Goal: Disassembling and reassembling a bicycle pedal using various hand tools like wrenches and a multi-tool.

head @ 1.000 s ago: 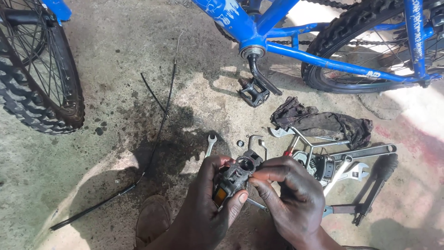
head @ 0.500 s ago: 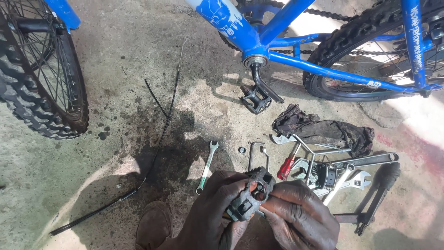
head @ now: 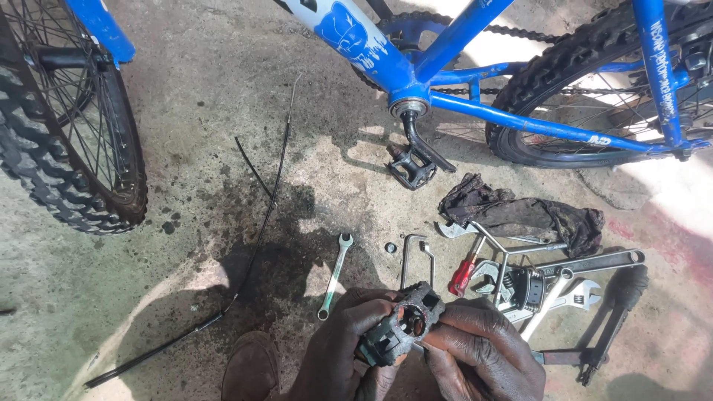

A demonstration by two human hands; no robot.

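Holding one loose black bicycle pedal (head: 402, 332) between both hands, low in the head view, just above the concrete floor (head: 200, 111). Left hand (head: 338, 349): fingers curled round the pedal's near end, closed on it. Right hand (head: 486, 355): fingertips pinched against the pedal's far side, also closed on it. The pedal is tilted, with its open frame facing up.

Count on the floor, far side of the hands:
- 1 small spanner (head: 333, 276), lying just left of the hands, apart from them.
- 1 small nut or washer (head: 390, 247), beside the spanner's upper end; which of the two I cannot tell.
- 1 bent metal rod (head: 413, 256), U-shaped, directly beyond the pedal.
- 1 red-handled screwdriver (head: 462, 276), right of the rod.
- 1 dirty dark rag (head: 520, 212), crumpled, beyond the tool pile.
- Tool pile (head: 564, 278) to the right: several overlapping spanners and wrenches; exact count not readable because they cross each other.
- 1 thin black cable (head: 252, 252), running from the floor's far middle down toward its near left corner.

Blue bicycle (head: 416, 63) stands across the far edge of the floor: 2 wheels in view, front wheel (head: 67, 141) at the left edge, rear wheel (head: 609, 89) at the right. 1 second pedal (head: 411, 167) remains mounted on the crank, hanging close to the floor. 1 brown shoe (head: 252, 367) shows at the near edge, left of the hands.
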